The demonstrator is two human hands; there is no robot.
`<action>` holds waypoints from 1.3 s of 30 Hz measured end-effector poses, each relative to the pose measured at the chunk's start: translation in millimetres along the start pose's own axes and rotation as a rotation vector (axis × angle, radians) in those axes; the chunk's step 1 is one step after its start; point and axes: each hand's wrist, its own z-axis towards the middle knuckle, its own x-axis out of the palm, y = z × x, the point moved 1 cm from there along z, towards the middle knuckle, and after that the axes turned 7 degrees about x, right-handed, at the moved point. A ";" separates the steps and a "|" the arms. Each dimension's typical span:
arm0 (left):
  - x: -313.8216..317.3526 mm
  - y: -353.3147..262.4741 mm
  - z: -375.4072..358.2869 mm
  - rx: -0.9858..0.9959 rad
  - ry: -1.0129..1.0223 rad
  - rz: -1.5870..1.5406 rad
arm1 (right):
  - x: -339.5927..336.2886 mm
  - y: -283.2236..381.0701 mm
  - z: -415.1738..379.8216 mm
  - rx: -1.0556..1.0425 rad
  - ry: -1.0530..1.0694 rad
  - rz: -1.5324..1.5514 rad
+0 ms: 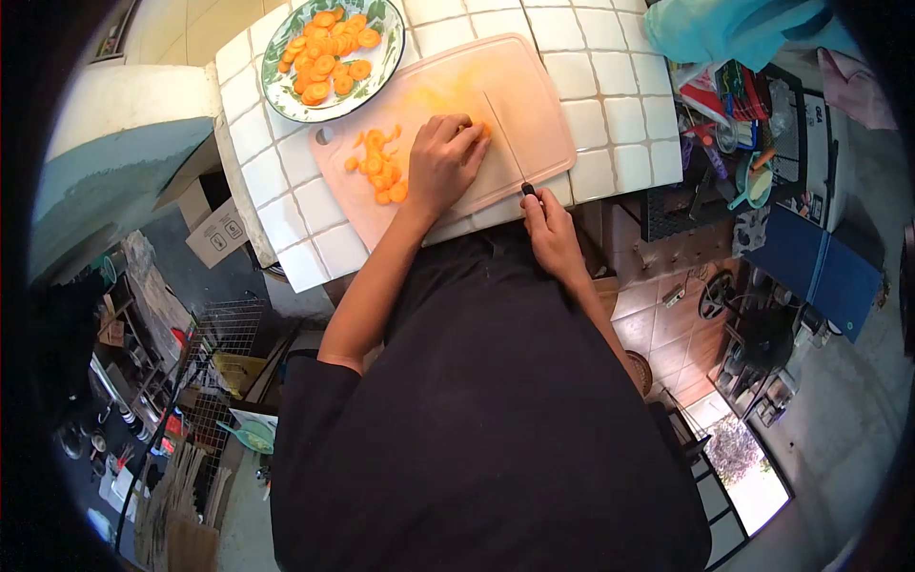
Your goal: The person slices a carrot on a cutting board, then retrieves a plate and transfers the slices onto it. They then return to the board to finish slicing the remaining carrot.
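A pink cutting board (534,105) lies on the white tiled counter. My left hand (446,157) is closed over a piece of carrot (484,130) on the board, its fingers hiding most of it. In my right hand (551,229) is the black handle of a knife (506,141), whose thin blade points away from me, just right of the carrot piece. To the left of my left hand, a loose heap of carrot slices (379,170) rests on the board. More carrot slices (329,48) fill a green-patterned plate (383,81) at the board's far left corner.
The tiled counter (610,114) ends close to my body. A dark rack with kitchen things (753,181) stands to the right, with a turquoise cloth (743,29) above it. At the lower left are a cardboard box (217,234) and a wire rack (224,329).
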 end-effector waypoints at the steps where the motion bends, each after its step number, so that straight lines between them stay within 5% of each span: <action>1: 0.4 -0.4 1.0 0.003 0.005 -0.007 | 0.9 -0.6 0.7 -0.001 -0.013 -0.007; 39: 4.8 0.9 4.9 0.061 0.000 -0.079 | 14.7 7.8 -14.9 -0.057 -0.113 -0.242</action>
